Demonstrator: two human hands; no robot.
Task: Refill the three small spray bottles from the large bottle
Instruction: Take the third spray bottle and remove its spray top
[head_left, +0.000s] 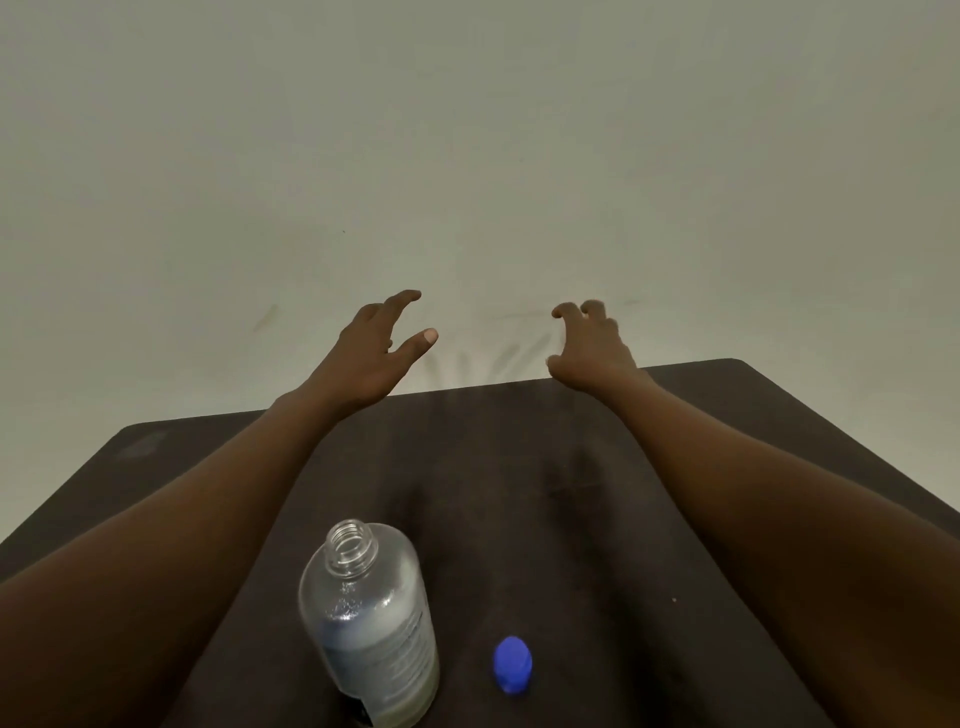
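Large clear bottle (371, 618) at lower centre of frame, on the dark table (519, 467), between our forearms and well nearer to us than both hands. It stands upright, long axis vertical, uncapped mouth pointing up. Blue cap (512, 664) lies just right of it, apart. Left hand (371, 353) and right hand (592, 348) reach over the far table edge mid-frame, fingers spread, loosely bent, released.
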